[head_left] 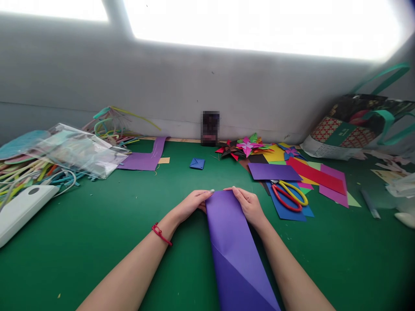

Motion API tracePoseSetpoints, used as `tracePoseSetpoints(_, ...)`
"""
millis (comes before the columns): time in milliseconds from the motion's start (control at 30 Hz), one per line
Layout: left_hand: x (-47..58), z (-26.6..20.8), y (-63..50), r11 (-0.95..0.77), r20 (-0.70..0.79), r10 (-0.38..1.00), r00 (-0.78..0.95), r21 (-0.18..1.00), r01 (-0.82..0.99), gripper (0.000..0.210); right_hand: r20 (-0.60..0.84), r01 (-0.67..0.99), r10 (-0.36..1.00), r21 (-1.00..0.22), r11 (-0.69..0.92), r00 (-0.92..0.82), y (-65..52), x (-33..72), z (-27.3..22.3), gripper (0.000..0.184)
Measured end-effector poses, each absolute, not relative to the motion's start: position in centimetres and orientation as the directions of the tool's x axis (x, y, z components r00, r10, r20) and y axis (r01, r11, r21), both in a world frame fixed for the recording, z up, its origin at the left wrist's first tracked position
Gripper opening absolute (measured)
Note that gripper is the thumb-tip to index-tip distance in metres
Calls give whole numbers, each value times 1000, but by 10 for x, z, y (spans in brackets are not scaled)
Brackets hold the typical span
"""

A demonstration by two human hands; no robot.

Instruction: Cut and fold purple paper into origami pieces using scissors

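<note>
While both hands pinch the far end of a long purple paper (233,242) lying on the green table (97,242), the left hand (191,204) grips its left corner and the right hand (248,204) its right corner, fingers closed on the sheet. Just right of them lie scissors (290,195) on a stack of coloured sheets (311,179), with folded paper stars (246,147) behind. A small blue folded piece (197,163) sits beyond. Pipe cleaners, probably, fill the plastic bag (74,151) at left.
</note>
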State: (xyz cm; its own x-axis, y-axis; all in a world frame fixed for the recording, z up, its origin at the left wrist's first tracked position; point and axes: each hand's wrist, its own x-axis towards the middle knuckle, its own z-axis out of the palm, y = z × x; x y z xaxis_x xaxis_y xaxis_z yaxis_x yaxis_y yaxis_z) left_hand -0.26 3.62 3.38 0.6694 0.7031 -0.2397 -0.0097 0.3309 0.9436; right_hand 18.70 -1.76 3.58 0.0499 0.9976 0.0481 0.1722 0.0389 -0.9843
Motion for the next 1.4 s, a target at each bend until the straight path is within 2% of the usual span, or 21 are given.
tracePoseSetpoints(133,-3,31,37,334,-239,698,675,943,-12,32,15,103,999,-995,11,41,-17,187,34,35)
tracePoseSetpoints(400,-3,27,38,355,-217,706,674,932,-72,31,-22,89,998,-996,-27,59,-16,187,32,35)
tracePoseSetpoints(833,-3,28,37,315,-229,721,654,949,-15,45,-17,104,997,-994,-24,73,-16,189,32,38)
tracePoseSetpoints(967,-2,25,38,340,-238,734,635,939,-41,44,-28,59,998,-998,-31,63,-15,188,30,37)
tracePoseSetpoints(1100,-2,24,38,349,-238,736,634,935,-54,42,-22,84,998,-996,-27,62,-15,188,31,37)
tracePoseSetpoints(1233,-4,29,38,291,-208,723,659,957,-16,37,9,159,998,-987,0,56,-16,188,35,35)
tracePoseSetpoints(1400,-5,35,38,116,-163,742,651,987,114,30,40,233,999,-972,46,-29,-18,183,35,34)
